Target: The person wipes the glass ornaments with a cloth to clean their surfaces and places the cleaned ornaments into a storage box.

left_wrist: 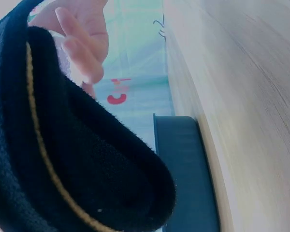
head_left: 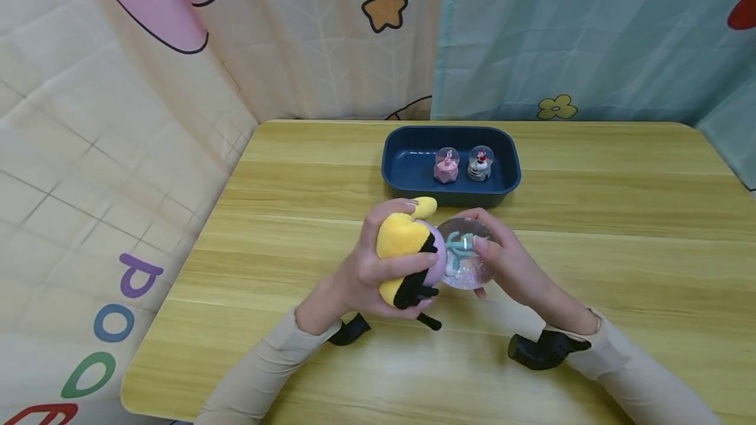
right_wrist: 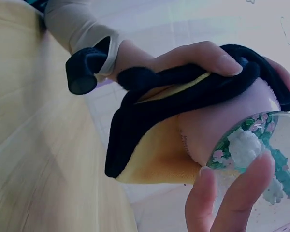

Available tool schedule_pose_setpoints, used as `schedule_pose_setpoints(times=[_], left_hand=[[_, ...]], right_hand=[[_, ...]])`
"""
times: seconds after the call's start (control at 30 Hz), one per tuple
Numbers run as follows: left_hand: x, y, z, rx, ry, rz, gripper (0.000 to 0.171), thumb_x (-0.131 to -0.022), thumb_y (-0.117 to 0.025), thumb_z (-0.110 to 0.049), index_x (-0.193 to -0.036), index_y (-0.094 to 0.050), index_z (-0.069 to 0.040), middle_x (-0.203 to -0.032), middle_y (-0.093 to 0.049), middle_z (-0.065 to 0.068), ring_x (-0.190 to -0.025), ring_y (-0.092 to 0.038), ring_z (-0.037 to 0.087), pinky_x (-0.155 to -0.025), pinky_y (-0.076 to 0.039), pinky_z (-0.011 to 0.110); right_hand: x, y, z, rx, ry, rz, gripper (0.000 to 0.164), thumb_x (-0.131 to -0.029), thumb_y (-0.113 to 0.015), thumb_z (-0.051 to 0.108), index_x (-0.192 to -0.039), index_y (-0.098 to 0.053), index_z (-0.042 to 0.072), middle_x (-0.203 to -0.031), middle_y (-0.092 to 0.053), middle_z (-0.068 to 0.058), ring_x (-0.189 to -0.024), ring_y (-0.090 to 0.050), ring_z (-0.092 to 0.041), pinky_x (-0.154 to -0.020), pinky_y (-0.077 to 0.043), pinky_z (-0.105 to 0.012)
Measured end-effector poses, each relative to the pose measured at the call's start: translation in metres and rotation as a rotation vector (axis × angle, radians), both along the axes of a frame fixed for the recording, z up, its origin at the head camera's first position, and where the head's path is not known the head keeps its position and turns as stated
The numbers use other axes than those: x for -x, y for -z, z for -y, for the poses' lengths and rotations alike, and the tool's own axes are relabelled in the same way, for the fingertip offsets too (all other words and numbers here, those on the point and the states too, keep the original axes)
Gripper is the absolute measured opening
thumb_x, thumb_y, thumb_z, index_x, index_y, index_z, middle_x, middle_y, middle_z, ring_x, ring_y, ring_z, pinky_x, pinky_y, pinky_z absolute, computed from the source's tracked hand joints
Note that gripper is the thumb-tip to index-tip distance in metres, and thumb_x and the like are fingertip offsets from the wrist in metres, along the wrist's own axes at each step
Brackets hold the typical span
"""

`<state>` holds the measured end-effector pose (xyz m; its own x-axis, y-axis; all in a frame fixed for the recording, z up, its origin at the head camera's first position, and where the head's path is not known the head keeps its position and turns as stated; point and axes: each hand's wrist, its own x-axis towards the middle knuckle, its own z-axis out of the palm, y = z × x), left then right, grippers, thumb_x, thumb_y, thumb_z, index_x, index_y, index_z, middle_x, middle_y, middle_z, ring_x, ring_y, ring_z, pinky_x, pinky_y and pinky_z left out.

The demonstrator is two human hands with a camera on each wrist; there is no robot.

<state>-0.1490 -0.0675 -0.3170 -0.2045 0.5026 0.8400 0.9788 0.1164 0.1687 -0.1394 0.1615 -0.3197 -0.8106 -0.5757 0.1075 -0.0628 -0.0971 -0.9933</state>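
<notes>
My left hand [head_left: 363, 271] grips a yellow plush piece with black trim [head_left: 398, 238], its fingers spread around it. The lilac base [right_wrist: 222, 116] of a snow globe [head_left: 463, 274] sits against the plush, partly covered by it. Inside the clear dome are white and teal figures. My right hand [head_left: 522, 271] holds the dome, thumb on the near side and fingers behind. In the left wrist view, black fabric [left_wrist: 101, 145] of the plush fills much of the picture. How far the plush reaches around the base is partly hidden.
Behind the hands, a dark blue tray [head_left: 407, 192] stands near the table's back edge. It contains a small pink snow globe [head_left: 446, 168] and a small white snow globe [head_left: 480, 166] with a red figure. Printed curtains [head_left: 331, 38] hang behind the wooden table [head_left: 620, 215].
</notes>
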Motion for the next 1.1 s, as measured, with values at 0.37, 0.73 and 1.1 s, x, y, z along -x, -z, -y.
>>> schedule_pose_setpoints(times=[0.37, 0.73, 1.1], left_hand=[[0.001, 0.0, -0.001, 0.072, 0.016, -0.036, 0.052, -0.055, -0.083, -0.031, -0.101, -0.062, -0.017, -0.123, -0.029, 0.025, -0.116, -0.038, 0.038, -0.096, -0.045, 0.042], [0.003, 0.009, 0.0, 0.068, -0.005, 0.056, 0.064, -0.052, -0.083, -0.027, -0.108, -0.056, -0.015, -0.125, -0.029, 0.026, -0.11, -0.045, 0.034, -0.088, -0.048, 0.036], [0.009, 0.019, 0.002, 0.036, -0.035, 0.23, 0.05, -0.071, -0.072, -0.035, -0.112, -0.052, -0.015, -0.128, -0.028, 0.025, -0.113, -0.043, 0.033, -0.09, -0.047, 0.037]], right_hand=[[0.009, 0.003, -0.005, 0.004, -0.18, 0.23, 0.04, -0.102, -0.019, 0.038, -0.124, -0.045, 0.017, -0.089, -0.064, 0.007, -0.064, -0.06, -0.009, -0.041, -0.042, -0.02], [0.012, 0.008, -0.006, 0.045, -0.236, 0.362, 0.04, -0.101, -0.019, 0.042, -0.122, -0.047, 0.022, -0.087, -0.065, 0.006, -0.066, -0.062, -0.013, -0.047, -0.043, -0.015], [0.011, 0.01, -0.001, 0.014, -0.1, 0.292, 0.033, -0.101, -0.025, 0.04, -0.11, -0.047, 0.017, -0.078, -0.066, 0.008, -0.062, -0.063, -0.01, -0.044, -0.042, -0.016]])
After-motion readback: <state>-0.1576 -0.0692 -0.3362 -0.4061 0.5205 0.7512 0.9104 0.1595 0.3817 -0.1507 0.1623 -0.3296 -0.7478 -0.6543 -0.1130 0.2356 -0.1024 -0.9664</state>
